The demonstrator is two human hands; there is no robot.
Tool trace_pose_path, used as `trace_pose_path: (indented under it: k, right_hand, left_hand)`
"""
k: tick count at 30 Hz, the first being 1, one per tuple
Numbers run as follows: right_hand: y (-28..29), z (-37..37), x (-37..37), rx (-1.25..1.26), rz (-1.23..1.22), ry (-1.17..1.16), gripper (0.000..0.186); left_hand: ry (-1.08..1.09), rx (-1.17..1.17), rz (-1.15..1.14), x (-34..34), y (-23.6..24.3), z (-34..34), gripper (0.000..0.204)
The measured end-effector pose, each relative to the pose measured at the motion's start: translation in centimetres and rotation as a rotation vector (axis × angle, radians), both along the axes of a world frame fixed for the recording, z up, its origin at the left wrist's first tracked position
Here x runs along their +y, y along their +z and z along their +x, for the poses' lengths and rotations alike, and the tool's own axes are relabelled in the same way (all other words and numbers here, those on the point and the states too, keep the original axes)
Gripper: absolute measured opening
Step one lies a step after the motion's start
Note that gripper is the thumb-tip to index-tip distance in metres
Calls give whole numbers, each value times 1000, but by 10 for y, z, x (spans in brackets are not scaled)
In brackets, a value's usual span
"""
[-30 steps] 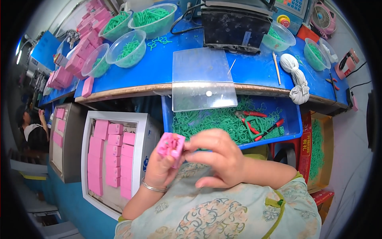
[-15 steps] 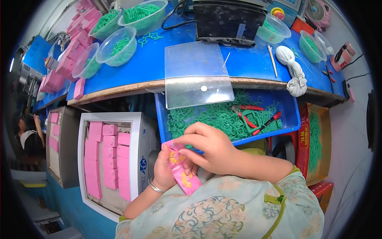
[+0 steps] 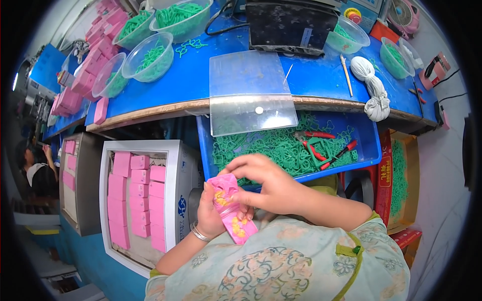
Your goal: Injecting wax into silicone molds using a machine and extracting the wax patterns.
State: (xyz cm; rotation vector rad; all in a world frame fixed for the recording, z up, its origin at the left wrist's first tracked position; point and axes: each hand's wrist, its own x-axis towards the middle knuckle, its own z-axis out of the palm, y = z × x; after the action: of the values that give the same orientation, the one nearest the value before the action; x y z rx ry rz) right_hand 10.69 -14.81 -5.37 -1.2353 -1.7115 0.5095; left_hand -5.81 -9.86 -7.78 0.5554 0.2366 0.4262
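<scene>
In front of my torso a pink rubber mould [image 3: 225,182] lies opened out, its two parts end to end. Small yellow pieces [image 3: 238,227] sit in both parts, and dark hollows show near the upper end. My left hand [image 3: 209,216] is closed on the mould along its left side, thumb up by the upper corner. From the right, my right hand [image 3: 275,189] bends over it. The right thumb presses near the upper yellow pieces, and the other fingers curl about the mould's edge, partly hidden.
Beyond my hands a blue tray [image 3: 372,156] holds green pieces and red-handled cutters [image 3: 321,134]. A clear plastic sheet [image 3: 251,83] overhangs the blue table's edge. Pink blocks [image 3: 118,188] fill a white-framed box at left. Clear bowls [image 3: 148,60] and a white cloth bundle [image 3: 370,85] stand on the table.
My right hand has shifted slightly, its fingers drawing back from the mould's upper end. More of the upper part now shows, with hollows beside the yellow pieces. The left hand keeps its hold.
</scene>
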Motion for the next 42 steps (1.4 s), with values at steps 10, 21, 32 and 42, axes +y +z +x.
trace_pose_path:
  k: [10,21,32,42]
  right_hand:
    - [-15,-11,-5,485,-229,-11,17]
    - [-19,-13,-14,751,-360,93,15]
    - [-9,-11,-17,380,-267,39,18]
    - [-27,-23,-16,573,-281,23,24]
  left_hand:
    - [534,365,951,-3,2,-1,42]
    - [493,420,862,0,17,-7,15]
    - [246,381,476,12,13,-14,14]
    - [381,383,500,2,15,-9,19]
